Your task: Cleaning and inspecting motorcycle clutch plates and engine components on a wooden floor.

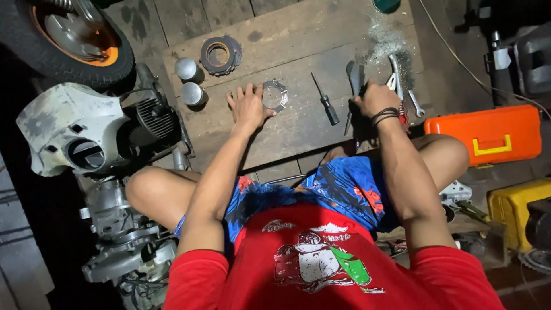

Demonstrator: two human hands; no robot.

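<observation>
At the far left a small wheel with an orange hub (72, 34) lay at the top corner, and below it stood a stripped engine with a pale cowling (74, 129). On the wooden board (298, 123) that served as a table, two metal cylinders (189, 80) stood side by side, near a dark toothed ring (220, 54). The left hand (248, 107) lay flat on the board, fingers spread open, its fingertips touching a thin metal ring plate (275, 95) and pinning it down; it gripped nothing. Just right of that plate a dark-handled screwdriver (326, 102) rested apart from both hands. The right hand (376, 102), wearing dark bands at the wrist, was closed around a dark hand tool (353, 86) whose end pointed up the board; what kind of tool it was I could not tell. Beside that hand lay pliers (396, 72) and a small spanner (415, 103), next to a scatter of pale filings (385, 40). Farther right sat an orange case with a yellow latch (488, 135), and lower down a yellow box (511, 209).
</observation>
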